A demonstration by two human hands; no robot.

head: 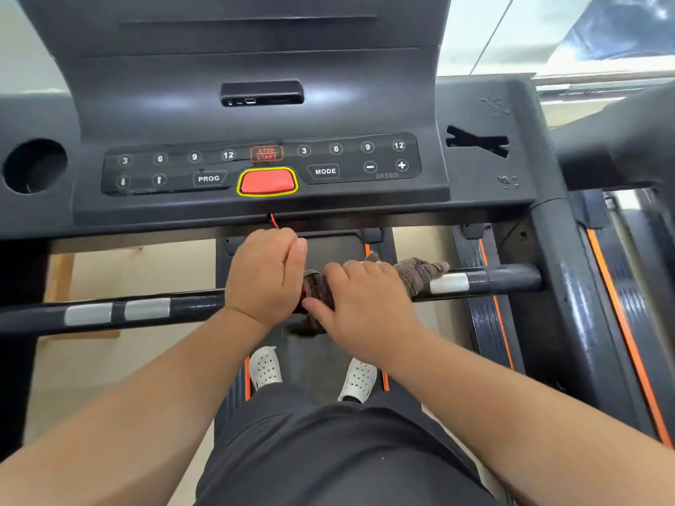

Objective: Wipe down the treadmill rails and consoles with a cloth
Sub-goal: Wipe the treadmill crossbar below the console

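We stand on the treadmill belt [317, 363] in white perforated shoes [265, 367], facing the console [255, 118], with both hands at the front rail [146, 309] that runs crosswise below it.

Our right hand [365, 308] lies over the brownish cloth [418, 272], which is bunched around the rail just right of its middle. The fingers curl over the top and the thumb tucks underneath, so this grip is closed around cloth and rail together. One loose end of the cloth trails along the rail toward its right end, stopping beside a silver sensor plate [449, 283].

Our left hand [264, 275] sits just beside the right one, its wrist across the rail and its fingers curled in. A thin red cord [273, 220] drops from the console's lower edge and ends between thumb and forefinger, so this grip appears to pinch it.

On the console's near edge sits a red safety key [267, 181] ringed in yellow.
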